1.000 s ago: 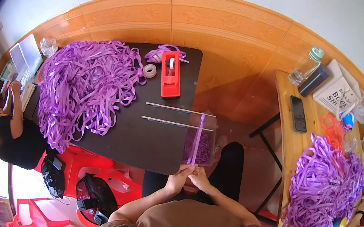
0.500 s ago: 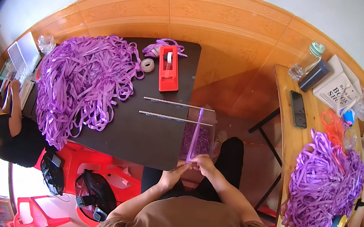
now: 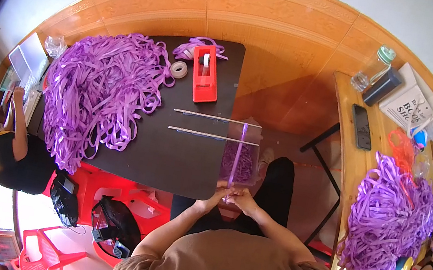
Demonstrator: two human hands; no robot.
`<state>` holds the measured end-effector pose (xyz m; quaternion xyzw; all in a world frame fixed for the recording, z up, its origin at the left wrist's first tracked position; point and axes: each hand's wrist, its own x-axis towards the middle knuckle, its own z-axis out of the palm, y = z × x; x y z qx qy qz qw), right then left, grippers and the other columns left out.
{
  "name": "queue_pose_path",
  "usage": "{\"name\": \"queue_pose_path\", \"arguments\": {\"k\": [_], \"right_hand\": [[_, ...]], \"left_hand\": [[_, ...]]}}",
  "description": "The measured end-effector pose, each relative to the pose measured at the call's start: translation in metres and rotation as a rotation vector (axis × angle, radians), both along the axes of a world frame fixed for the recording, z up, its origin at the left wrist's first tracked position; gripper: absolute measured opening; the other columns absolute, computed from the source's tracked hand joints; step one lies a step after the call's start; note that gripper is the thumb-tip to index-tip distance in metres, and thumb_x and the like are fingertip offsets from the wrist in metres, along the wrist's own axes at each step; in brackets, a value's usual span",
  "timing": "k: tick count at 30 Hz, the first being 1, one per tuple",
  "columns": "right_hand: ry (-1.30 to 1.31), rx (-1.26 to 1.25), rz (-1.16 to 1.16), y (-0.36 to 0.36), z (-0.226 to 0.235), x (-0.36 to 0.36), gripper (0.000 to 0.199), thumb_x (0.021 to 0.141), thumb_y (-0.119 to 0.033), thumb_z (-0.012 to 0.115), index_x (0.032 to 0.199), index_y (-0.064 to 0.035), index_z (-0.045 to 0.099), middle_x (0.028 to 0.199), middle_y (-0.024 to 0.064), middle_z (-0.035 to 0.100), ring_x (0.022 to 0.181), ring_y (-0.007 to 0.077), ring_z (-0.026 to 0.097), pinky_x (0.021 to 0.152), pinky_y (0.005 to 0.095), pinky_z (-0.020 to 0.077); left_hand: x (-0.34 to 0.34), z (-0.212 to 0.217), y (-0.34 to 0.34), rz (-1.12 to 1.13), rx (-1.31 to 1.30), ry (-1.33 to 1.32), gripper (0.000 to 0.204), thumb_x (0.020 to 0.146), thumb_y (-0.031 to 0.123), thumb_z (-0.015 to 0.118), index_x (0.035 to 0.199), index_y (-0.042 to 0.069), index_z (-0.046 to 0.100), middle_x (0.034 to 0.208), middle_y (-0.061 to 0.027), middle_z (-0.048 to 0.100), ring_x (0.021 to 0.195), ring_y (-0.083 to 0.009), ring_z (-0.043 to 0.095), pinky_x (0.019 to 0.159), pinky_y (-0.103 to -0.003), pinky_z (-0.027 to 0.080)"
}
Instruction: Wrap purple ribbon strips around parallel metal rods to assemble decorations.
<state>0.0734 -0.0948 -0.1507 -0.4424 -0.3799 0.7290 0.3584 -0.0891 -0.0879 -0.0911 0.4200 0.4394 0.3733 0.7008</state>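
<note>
Fingers of the left hand and right hand pinch together on the near end of one purple ribbon strip, which runs straight away from them across two thin rods at the black table edge, above a clear bin of purple pieces. Strip looks light, limp and a bit slick, likely to slip or twist, so best held flat at the very end with both thumbs. Big ribbon heap sits far left beyond the fingers, red tape dispenser farther ahead.
</note>
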Motion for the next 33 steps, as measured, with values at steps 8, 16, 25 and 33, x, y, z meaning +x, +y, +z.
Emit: {"name": "queue_pose_path", "arguments": {"k": [8,16,25,33], "right_hand": [[0.043,-0.112,-0.008,-0.001,0.005,0.009,0.005,0.077,0.000,0.059,0.078,0.0006,0.064,0.072,0.0048,0.062,0.066,0.0127,0.058,0.062,0.0241,0.0454],[-0.153,0.105,-0.214,0.029,0.061,-0.009,0.008,0.078,0.005,0.060,0.074,-0.0017,0.064,0.070,-0.0016,0.059,0.066,0.0057,0.052,0.059,0.0213,0.0412],[-0.352,0.426,-0.167,0.044,0.074,-0.003,0.012,0.087,-0.005,0.061,0.077,0.0015,0.064,0.063,-0.0029,0.056,0.061,0.0047,0.048,0.054,0.0234,0.0384],[-0.333,0.382,-0.094,-0.001,0.012,-0.006,0.016,0.088,-0.009,0.064,0.074,0.0007,0.064,0.065,-0.0017,0.059,0.064,0.0044,0.051,0.057,0.0222,0.0412]], "left_hand": [[0.001,-0.016,-0.028,0.005,0.008,0.166,0.019,0.085,0.010,0.066,0.103,0.002,0.066,0.094,-0.0044,0.063,0.085,-0.0118,0.059,0.078,-0.024,0.047],[-0.010,-0.042,-0.036,0.011,0.110,0.435,0.020,0.084,0.020,0.069,0.088,0.001,0.068,0.075,-0.0045,0.060,0.071,-0.0093,0.056,0.066,-0.024,0.043],[-0.006,-0.011,-0.041,-0.033,0.104,0.427,0.017,0.084,0.015,0.068,0.086,-0.002,0.068,0.076,-0.0052,0.064,0.071,-0.0089,0.057,0.062,-0.023,0.043],[-0.007,0.008,-0.041,0.001,0.345,0.253,0.017,0.085,0.018,0.069,0.087,0.002,0.064,0.086,-0.0016,0.057,0.076,-0.0089,0.053,0.068,-0.023,0.043]]}}
